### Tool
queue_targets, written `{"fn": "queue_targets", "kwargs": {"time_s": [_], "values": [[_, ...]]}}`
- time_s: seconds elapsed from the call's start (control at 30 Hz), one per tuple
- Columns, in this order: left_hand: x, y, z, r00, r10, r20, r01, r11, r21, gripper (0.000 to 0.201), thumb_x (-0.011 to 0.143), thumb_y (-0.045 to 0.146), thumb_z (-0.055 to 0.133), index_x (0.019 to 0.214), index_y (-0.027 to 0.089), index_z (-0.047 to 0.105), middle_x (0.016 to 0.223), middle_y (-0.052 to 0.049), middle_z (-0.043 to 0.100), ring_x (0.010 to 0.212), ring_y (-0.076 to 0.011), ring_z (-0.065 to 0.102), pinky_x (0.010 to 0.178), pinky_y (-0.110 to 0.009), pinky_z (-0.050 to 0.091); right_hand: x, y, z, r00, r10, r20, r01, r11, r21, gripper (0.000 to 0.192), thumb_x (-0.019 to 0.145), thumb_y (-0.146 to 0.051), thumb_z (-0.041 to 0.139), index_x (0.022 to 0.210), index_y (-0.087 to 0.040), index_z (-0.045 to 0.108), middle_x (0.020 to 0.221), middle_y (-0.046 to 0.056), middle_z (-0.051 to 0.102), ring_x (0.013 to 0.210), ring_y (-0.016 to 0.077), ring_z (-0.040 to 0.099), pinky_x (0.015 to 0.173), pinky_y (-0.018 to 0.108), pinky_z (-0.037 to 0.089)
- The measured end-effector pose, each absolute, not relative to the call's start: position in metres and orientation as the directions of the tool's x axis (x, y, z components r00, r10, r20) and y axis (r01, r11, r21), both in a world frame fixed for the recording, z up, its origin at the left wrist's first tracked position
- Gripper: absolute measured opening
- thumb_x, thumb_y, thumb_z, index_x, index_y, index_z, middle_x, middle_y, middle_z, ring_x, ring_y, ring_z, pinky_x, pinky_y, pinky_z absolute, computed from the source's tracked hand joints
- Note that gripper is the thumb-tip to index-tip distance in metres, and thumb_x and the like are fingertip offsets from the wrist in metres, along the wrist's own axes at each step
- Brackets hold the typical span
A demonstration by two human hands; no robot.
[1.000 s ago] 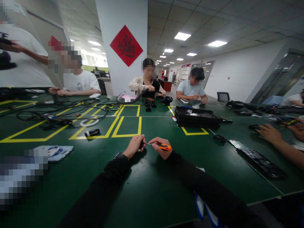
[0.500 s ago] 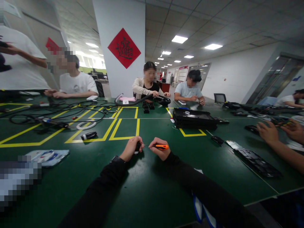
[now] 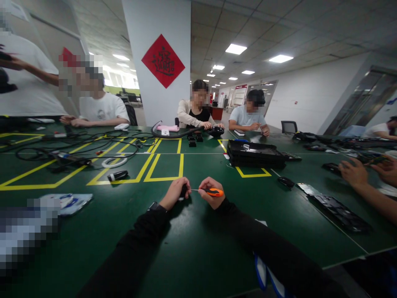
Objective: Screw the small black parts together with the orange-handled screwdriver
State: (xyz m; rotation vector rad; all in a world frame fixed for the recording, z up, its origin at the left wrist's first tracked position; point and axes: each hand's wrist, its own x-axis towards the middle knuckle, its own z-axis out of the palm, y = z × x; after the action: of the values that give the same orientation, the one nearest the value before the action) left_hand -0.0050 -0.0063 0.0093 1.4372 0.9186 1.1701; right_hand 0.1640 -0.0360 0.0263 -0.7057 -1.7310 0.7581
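A small dark part [image 3: 184,192] is pinched in the left hand [image 3: 176,193], just above the green tabletop [image 3: 198,248] and close in front of the body, where both forearms can rest. It is held side-on so that the thin metal shaft of the screwdriver [image 3: 211,191] can be brought to it level; the shaft tip appears to meet the part. The orange handle is gripped in the right hand [image 3: 211,191], fingers curled shut round it, thumb on top — a hold suited to turning the tool about its own axis.

Further out, a small black device [image 3: 118,175] lies on a yellow marking line, a white ring [image 3: 114,162] beyond it, and cables [image 3: 77,145] sprawl to the left. A black tray stack [image 3: 254,152] stands to the right beyond the hands, and another person's hands [image 3: 366,169] are at work at the right edge.

Most of the part is covered by the left fingers, so its shape cannot be told. Whether the tip sits in a screw is too small to make out — the shaft shows only as a thin line. The object at the lower left is blurred out
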Motion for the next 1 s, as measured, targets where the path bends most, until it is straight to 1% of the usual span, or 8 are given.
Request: {"fn": "queue_targets", "kwargs": {"time_s": [0.33, 0.73, 0.83, 0.9, 1.0], "values": [[-0.0061, -0.0079, 0.0124, 0.228, 0.95, 0.214, -0.078, -0.201, 0.976, 0.025, 0.077, 0.034, 0.036, 0.064, 0.015, 0.048, 0.052, 0.001, 0.055, 0.038, -0.0097, 0.05, 0.043, -0.021, 0.038, 0.1642, -0.0355, 0.0262, -0.254, 0.768, 0.588, 0.109, 0.627, -0.772, 0.009, 0.07, -0.023, 0.055, 0.074, -0.016, 0.05, 0.058, -0.003, 0.048, 0.049, 0.008, 0.043, 0.047, 0.021, 0.034], [-0.0082, -0.0021, 0.005, 0.237, 0.951, 0.198, -0.086, -0.182, 0.979, 0.027, 0.078, 0.036, 0.036, 0.066, 0.015, 0.048, 0.053, 0.0, 0.056, 0.039, -0.0102, 0.05, 0.042, -0.021, 0.037, 0.1636, -0.0321, 0.022, -0.251, 0.752, 0.61, 0.142, 0.652, -0.745, 0.009, 0.07, -0.023, 0.055, 0.074, -0.017, 0.049, 0.058, -0.003, 0.049, 0.048, 0.008, 0.043, 0.047, 0.021, 0.034], [-0.0074, -0.0044, 0.0072, 0.221, 0.956, 0.192, -0.062, -0.183, 0.981, 0.028, 0.078, 0.039, 0.04, 0.066, 0.015, 0.048, 0.054, 0.0, 0.055, 0.039, -0.0099, 0.05, 0.042, -0.022, 0.038, 0.1642, -0.0317, 0.023, -0.253, 0.752, 0.609, 0.152, 0.652, -0.743, 0.01, 0.069, -0.023, 0.055, 0.075, -0.017, 0.051, 0.059, -0.002, 0.049, 0.049, 0.0081, 0.043, 0.047, 0.021, 0.035], [-0.0076, -0.0063, 0.0092, 0.192, 0.958, 0.213, -0.033, -0.21, 0.977, 0.027, 0.075, 0.04, 0.046, 0.066, 0.015, 0.048, 0.054, 0.001, 0.054, 0.041, -0.0094, 0.05, 0.044, -0.021, 0.038, 0.1651, -0.0312, 0.0245, -0.264, 0.75, 0.606, 0.159, 0.654, -0.74, 0.01, 0.069, -0.023, 0.056, 0.076, -0.017, 0.053, 0.061, -0.002, 0.05, 0.05, 0.0086, 0.043, 0.049, 0.022, 0.036], [-0.01, -0.0089, 0.0114, 0.122, 0.961, 0.248, 0.01, -0.251, 0.968, 0.025, 0.072, 0.04, 0.053, 0.068, 0.016, 0.048, 0.053, 0.003, 0.054, 0.044, -0.0092, 0.051, 0.048, -0.021, 0.039, 0.1669, -0.0298, 0.0277, -0.318, 0.727, 0.609, 0.159, 0.674, -0.722, 0.01, 0.069, -0.023, 0.057, 0.076, -0.016, 0.058, 0.068, 0.001, 0.054, 0.059, 0.0111, 0.048, 0.057, 0.024, 0.04]]}}
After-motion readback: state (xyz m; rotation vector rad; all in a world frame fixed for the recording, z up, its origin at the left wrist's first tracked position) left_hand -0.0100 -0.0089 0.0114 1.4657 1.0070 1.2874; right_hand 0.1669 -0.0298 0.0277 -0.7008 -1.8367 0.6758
